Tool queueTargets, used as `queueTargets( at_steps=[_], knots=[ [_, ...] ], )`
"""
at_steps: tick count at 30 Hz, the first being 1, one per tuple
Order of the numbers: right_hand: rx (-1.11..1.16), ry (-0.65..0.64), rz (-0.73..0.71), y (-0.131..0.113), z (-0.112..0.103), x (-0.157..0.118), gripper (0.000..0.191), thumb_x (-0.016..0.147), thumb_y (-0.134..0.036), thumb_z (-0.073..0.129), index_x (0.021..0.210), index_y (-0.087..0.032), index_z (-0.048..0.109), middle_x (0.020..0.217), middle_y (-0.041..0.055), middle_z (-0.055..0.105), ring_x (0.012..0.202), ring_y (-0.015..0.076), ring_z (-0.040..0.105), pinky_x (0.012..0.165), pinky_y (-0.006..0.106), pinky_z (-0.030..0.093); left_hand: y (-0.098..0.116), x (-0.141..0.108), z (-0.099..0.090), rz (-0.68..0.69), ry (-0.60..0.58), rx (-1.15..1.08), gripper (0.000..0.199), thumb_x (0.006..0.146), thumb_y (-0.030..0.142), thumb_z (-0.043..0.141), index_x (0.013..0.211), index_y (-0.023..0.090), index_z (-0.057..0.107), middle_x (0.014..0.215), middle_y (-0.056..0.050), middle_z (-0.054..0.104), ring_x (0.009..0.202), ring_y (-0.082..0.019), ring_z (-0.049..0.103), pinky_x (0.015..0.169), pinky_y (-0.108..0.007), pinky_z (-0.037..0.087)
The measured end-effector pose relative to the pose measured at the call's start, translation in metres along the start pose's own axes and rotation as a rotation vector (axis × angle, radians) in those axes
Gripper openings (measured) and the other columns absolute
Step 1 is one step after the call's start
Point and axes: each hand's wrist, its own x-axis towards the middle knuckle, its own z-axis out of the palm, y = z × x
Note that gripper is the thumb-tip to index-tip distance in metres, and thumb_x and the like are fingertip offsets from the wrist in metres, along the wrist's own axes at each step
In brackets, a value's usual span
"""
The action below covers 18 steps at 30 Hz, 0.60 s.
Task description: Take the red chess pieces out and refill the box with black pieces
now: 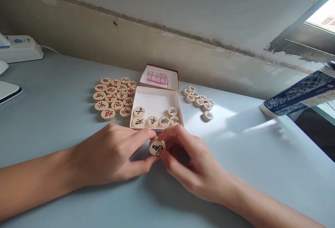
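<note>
Between both hands, just in front of the box, is a round wooden Chinese chess piece (157, 147) with a black character facing me. My left hand (119, 151) pinches it from the left with thumb and forefinger. From the right, my right hand (187, 158) grips it by thumb and fingertips. Behind my fingers lies an open white cardboard box (154, 97) with several black-marked pieces (164, 122) along its near side and in its corners. Leaning against its far end is the box lid (159, 78), with red print inside.
Red-character pieces (111, 98) lie grouped left of the box; several black-character pieces (200, 101) lie to its right. A blue patterned cylinder (300, 93) stands at the right edge. A white device (23, 50) sits at the far left. A wall (125, 43) borders the grey table (65, 123).
</note>
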Motion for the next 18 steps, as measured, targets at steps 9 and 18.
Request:
queueTargets(
  at_steps=[9, 18],
  knots=[
    [0.001, 0.014, 0.029, -0.0001, 0.0004, 0.0003, 0.012, 0.097, -0.014, 0.055, 0.108, -0.019, 0.054, 0.076, -0.0059, 0.059, 0.061, 0.007, 0.051, 0.055, 0.02, 0.041, -0.0003, 0.0009, -0.0002, 0.009, 0.008, 0.043, 0.02, 0.113, 0.031, 0.043, 0.107, 0.017, 0.055, 0.063, 0.009, 0.052, 0.046, -0.008, 0.052, 0.048, -0.023, 0.039],
    [-0.043, 0.031, 0.061, -0.0041, -0.0007, 0.0016, 0.007, 0.099, -0.014, 0.056, 0.104, -0.017, 0.059, 0.068, -0.0092, 0.055, 0.056, 0.0044, 0.045, 0.051, 0.018, 0.034, 0.0022, 0.0007, -0.0018, 0.015, 0.02, 0.039, 0.016, 0.111, 0.025, 0.043, 0.1, 0.02, 0.052, 0.062, 0.01, 0.051, 0.044, -0.007, 0.05, 0.048, -0.021, 0.038]
  ],
)
